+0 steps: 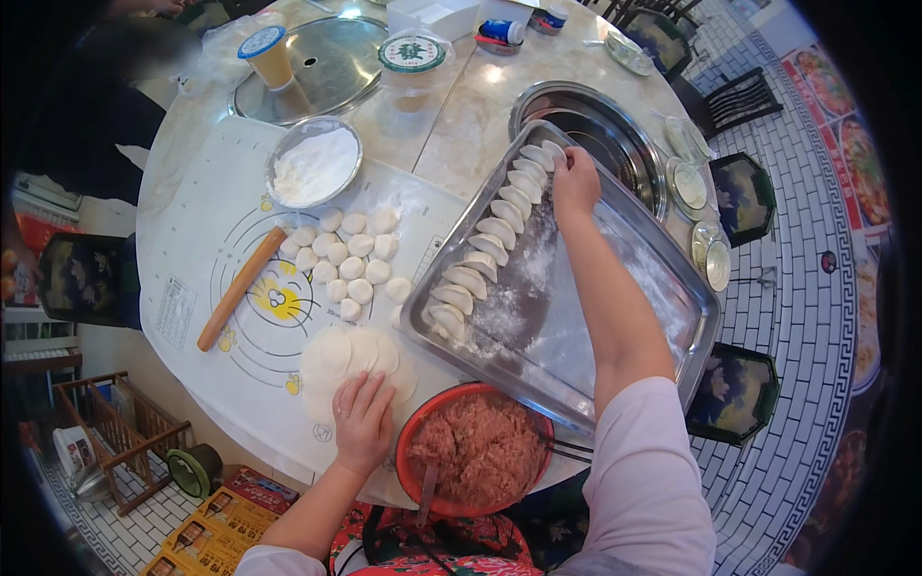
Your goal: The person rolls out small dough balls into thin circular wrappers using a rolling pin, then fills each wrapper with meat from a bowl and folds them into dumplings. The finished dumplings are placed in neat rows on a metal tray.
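My right hand (576, 183) reaches to the far corner of a metal tray (576, 317), its fingers on the last dumpling (553, 154) of a long row of folded dumplings (497, 230). My left hand (365, 417) rests on a stack of round dough wrappers (353, 356), fingers slightly apart. Beside it, near the table's edge, a red bowl (405, 468) holds minced meat filling (479, 450) with a utensil in it. Small flattened dough pieces (351, 268) lie beyond the wrappers, and a wooden rolling pin (241, 288) lies to their left on the printed mat (173, 237).
A metal bowl of flour (314, 162) stands behind the dough pieces. Farther back are a round metal lid (331, 65), two lidded cups (266, 57) (412, 61) and a white box. A round steel basin (526, 97) adjoins the tray; wrapped dishes (688, 183) line the right edge.
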Demonstrator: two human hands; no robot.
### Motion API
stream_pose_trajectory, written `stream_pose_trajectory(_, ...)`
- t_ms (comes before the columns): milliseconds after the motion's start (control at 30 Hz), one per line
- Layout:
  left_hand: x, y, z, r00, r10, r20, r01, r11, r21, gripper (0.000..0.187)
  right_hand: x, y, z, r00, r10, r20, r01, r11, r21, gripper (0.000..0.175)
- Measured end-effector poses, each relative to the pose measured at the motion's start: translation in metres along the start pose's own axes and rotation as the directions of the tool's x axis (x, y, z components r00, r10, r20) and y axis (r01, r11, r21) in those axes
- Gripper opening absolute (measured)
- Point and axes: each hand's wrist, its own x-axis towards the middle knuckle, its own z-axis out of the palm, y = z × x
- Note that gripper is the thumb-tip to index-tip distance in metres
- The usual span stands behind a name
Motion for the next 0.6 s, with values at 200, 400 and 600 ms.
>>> stream_pose_trajectory(200, 0.027, 0.011, -0.018, 0.991, 0.041, -0.127, -0.054, 0.993, -0.104, 0.030, 0.008, 0.005, -0.019, 0.984, -0.167, 0.068, 0.172, 0.982, -0.073, 0.012)
stream_pose_trajectory(400, 0.198, 0.042, -0.022, 0.909, 0.331, -0.254, -0.369, 0.922, -0.116, 0.024, -0.001, 0.021, -0.038, 0.985, -0.169, 0.034, 0.171, 0.980, -0.097, 0.011)
stream_pose_trajectory(600, 0.379, 0.074, 0.059, 0.805, 0.589, -0.075, -0.570, 0.802, 0.181, 0.015, -0.002, 0.020, -0.047, 0.987, -0.160, -0.014, 0.160, 0.987, 0.008, 0.010)
